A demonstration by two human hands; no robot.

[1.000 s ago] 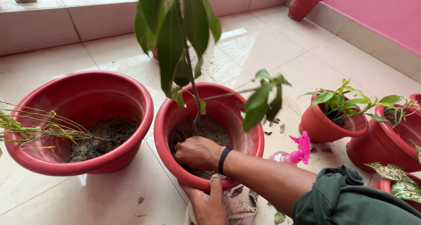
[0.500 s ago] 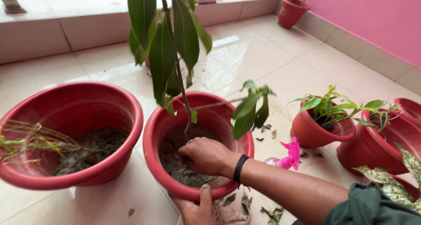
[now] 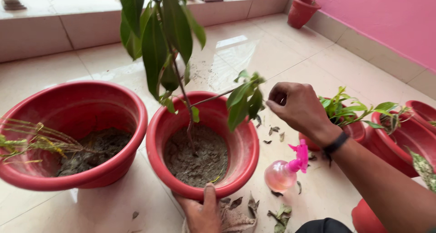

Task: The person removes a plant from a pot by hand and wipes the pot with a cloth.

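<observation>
A red pot (image 3: 245,147) holds soil and a tall sapling (image 3: 159,42) with long green leaves. My left hand (image 3: 202,212) grips the pot's near rim, thumb over the edge. My right hand (image 3: 295,106) hangs in the air right of the pot, above the floor, fingers loosely curled with nothing visible in them, beside the sapling's low side branch (image 3: 243,94). A black band sits on that wrist. Below the right hand lies a spray bottle (image 3: 284,171) with a pink trigger head.
A larger red pot (image 3: 116,101) with soil and a thin yellowish plant stands at left. Several red pots with leafy plants (image 3: 352,126) crowd the right by a pink wall. Dry leaves and a cloth (image 3: 238,219) lie on the tiled floor near me.
My right hand has lifted out of the middle pot's soil and moved up and right, away from the sapling's stem. The left hand stays on the rim.
</observation>
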